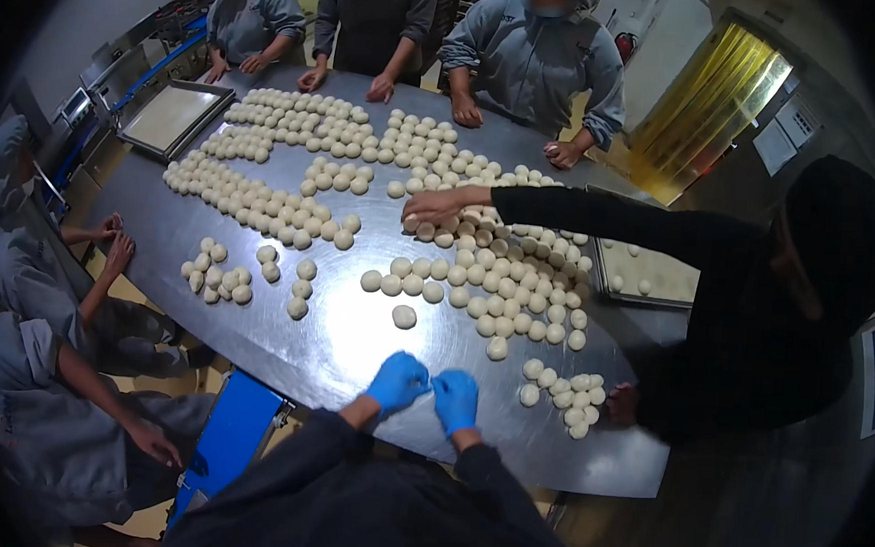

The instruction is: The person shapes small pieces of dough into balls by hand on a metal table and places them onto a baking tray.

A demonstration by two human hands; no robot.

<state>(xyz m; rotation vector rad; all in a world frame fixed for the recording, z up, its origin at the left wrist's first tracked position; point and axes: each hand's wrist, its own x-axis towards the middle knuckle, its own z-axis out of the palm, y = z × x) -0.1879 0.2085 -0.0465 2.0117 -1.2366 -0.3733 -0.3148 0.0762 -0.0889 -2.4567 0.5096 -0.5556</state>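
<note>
Both my hands wear blue gloves and meet above the near edge of the metal table. My left hand (400, 381) has its fingers curled in, with the tips toward my right hand (457, 399). That one is closed too, its fingertips almost touching the left's. A small pale spot shows between them, too small to name. Just beyond my hands lies a single dough ball (404, 317), touched by neither. Farther off, a short row of dough balls (412, 285) joins the large group on the right.
Many dough balls cover the steel table (348, 418). A person in black reaches an arm (601, 218) across from the right. Trays (172, 117) stand at the far left and right (658, 272). Other people line the far and left sides. A blue conveyor belt (227, 441) is at lower left.
</note>
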